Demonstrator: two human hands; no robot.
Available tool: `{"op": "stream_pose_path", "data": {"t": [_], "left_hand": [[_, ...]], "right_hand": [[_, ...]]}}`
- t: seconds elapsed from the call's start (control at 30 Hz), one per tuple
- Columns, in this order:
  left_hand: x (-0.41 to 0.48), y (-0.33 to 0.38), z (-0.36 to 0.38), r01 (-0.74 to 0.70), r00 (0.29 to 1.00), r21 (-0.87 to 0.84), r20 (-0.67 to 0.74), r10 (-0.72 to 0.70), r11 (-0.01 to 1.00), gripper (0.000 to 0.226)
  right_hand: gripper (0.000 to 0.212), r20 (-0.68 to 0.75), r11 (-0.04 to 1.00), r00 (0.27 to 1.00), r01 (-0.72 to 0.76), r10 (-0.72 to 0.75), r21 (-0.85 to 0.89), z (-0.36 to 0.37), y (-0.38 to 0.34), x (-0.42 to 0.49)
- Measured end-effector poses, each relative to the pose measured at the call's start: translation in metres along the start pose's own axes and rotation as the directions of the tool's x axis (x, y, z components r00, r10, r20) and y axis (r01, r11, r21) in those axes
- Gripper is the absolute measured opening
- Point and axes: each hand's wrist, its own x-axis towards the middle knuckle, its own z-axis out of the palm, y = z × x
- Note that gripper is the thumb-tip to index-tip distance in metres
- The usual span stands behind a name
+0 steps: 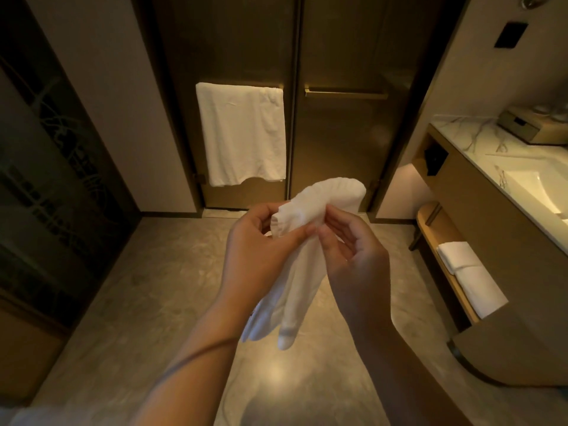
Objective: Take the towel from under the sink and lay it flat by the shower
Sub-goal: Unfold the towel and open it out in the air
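A white towel (295,281) hangs bunched in front of me, above the floor, its lower part drooping between my forearms. My left hand (255,241) pinches its upper edge from the left. My right hand (353,247) pinches the same edge from the right, thumb tips almost touching. The bronze glass shower doors (338,133) stand straight ahead. On the shelf under the sink (442,238) at the right lie two more folded white towels (470,275).
A large white towel (242,133) hangs on the left door's handle bar. The vanity (491,192) with marble top, basin and a tissue box (528,124) fills the right side. A dark patterned panel (46,167) lines the left. Marble floor (153,296) stretches before the doors.
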Motion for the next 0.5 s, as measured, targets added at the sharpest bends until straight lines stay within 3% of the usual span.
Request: {"op": "stream_pose_path", "data": {"t": [0.23, 0.4, 0.5], "left_hand": [[0.000, -0.002, 0.008, 0.031, 0.986, -0.032, 0.165, -0.026, 0.999, 0.029], [0.001, -0.002, 0.011, 0.024, 0.981, -0.037, 0.192, -0.016, 0.999, 0.023], [-0.001, -0.003, 0.015, 0.013, 0.982, -0.033, 0.186, -0.007, 0.999, 0.023]], "right_hand": [[0.033, 0.075, 0.984, 0.990, -0.128, 0.119, 0.125, -0.004, 0.009, 0.012], [0.047, 0.041, 0.974, 0.990, -0.138, 0.133, 0.182, -0.005, 0.008, 0.013], [0.041, 0.003, 0.977, 0.990, -0.137, 0.138, 0.164, -0.005, 0.008, 0.015]]}}
